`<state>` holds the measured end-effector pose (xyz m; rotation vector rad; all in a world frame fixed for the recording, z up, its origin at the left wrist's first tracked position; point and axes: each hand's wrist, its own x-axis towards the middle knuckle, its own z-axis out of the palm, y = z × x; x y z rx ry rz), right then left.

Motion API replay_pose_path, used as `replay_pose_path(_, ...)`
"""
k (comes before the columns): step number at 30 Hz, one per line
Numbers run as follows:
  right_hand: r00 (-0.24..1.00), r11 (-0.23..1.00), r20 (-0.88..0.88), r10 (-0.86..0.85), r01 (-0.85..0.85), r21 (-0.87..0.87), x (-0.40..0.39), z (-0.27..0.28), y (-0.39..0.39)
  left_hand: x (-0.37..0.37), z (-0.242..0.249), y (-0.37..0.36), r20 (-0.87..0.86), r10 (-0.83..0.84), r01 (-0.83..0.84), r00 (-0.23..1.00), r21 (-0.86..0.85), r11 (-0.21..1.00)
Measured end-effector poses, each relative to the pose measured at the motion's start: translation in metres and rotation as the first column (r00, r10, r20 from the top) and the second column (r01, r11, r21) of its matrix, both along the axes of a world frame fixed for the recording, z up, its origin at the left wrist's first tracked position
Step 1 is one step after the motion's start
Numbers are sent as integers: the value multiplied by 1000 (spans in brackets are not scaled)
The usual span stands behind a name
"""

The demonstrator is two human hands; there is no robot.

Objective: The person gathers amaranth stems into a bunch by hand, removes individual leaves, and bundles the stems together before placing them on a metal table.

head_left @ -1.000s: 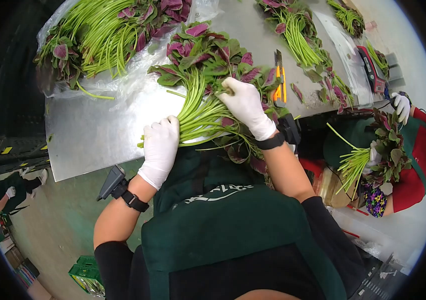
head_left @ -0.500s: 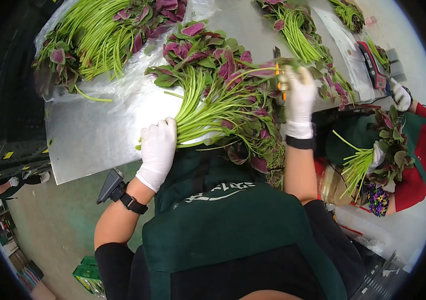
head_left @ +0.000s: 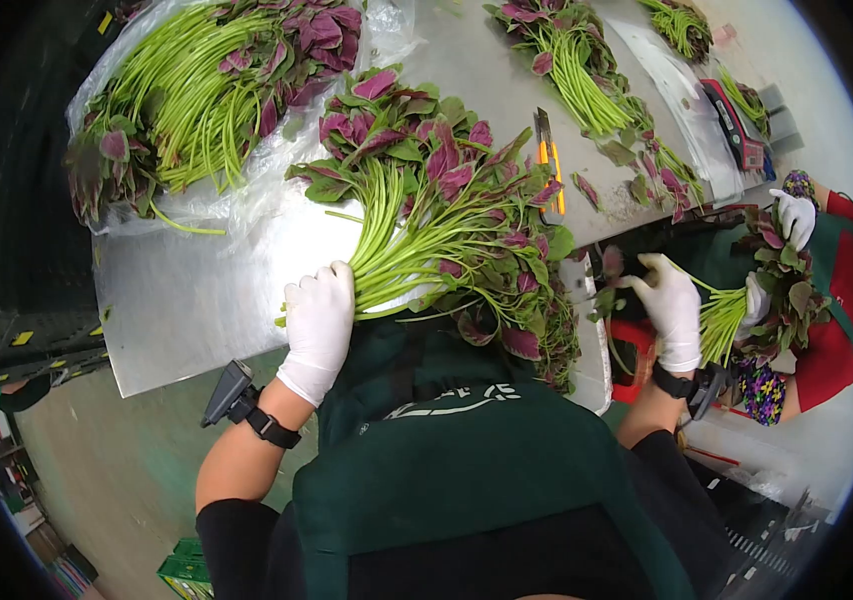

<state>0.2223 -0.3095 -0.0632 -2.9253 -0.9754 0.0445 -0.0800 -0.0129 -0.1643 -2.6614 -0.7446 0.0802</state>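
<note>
My left hand [head_left: 319, 325], in a white glove, is closed round the stem ends of a bunch of red amaranth [head_left: 427, 225]. The bunch fans out over the table edge, its green-and-purple leaves pointing away and to the right. My right hand [head_left: 672, 310], also gloved, is off the table at the right, its thumb and fingers apart. Just left of its fingertips, a blurred loose amaranth sprig [head_left: 607, 300] hangs in the air, seemingly let go. An orange utility knife [head_left: 549, 165] lies on the table beyond the bunch.
A large amaranth pile [head_left: 197, 95] rests on plastic film on the metal table [head_left: 187, 310]. Another bunch [head_left: 587, 80] lies farther back, near a red-and-black device [head_left: 737, 125]. At the right, a co-worker's gloved hand [head_left: 755, 300] holds greens. A green crate [head_left: 187, 570] sits on the floor.
My right hand has moved from above the table down and right, past its edge, with a sprig now loose beside it. The knife shows fully. My left hand keeps its hold.
</note>
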Motion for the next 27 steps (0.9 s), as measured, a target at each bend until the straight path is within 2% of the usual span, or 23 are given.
replay_pose_path(1,989,981,-151,-2,31,190,-23,12,40,0,1,0,-3,4,-4,1000,12,1000)
replay_pose_path(3,912,840,-198,358,-222,495,-60,8,92,0,3,-2,-13,1,0,1000,42,999)
replay_pose_path(5,744,594,23,668,-552,585,-82,-11,143,-1,-1,-3,12,4,-4,1000,36,999)
replay_pose_path(7,710,550,105,696,-621,558,-91,-32,185,-3,-2,-4,53,0,-2,999,33,999)
replay_pose_path(10,820,815,-15,573,-567,115,-95,-55,211,-4,1,-6,126,59,-49,990,-79,996)
replay_pose_path(14,848,829,-46,528,-503,245,-101,-70,201,-4,4,-9,244,121,-92,962,-128,987)
replay_pose_path(17,824,852,-219,523,-501,152,-101,-71,197,-10,0,-6,256,84,-55,963,-116,992)
replay_pose_path(19,805,847,-262,532,-508,159,-100,-61,199,-11,1,-6,240,55,-28,969,-115,993)
replay_pose_path(22,834,856,-208,512,-515,45,-98,-54,211,-12,3,-2,213,21,2,977,-109,994)
replay_pose_path(27,835,849,-200,512,-527,-29,-105,-54,227,-13,-1,3,218,-21,50,976,-130,990)
